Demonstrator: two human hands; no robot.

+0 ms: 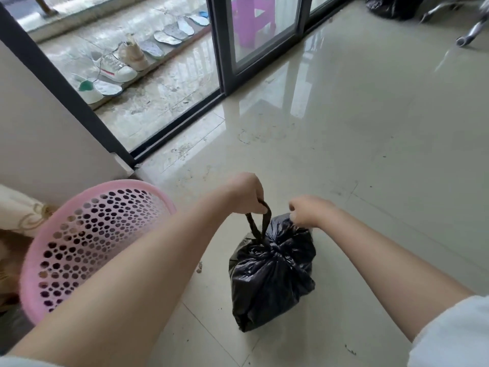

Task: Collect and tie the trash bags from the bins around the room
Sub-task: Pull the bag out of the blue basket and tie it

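Head view: bag [270, 274] gathered (bin [87, 245] beside).

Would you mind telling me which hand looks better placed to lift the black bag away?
Left, probably: the left hand already grips the strap loop above the trash bag. The right hand only pinches its gathered top.

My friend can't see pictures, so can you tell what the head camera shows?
Two bare hands tie a black bag on the floor: the left hand pulls a loop, the right hand pinches the gathered top. An empty pink bin stands at the left, with shoes beyond a glass door.
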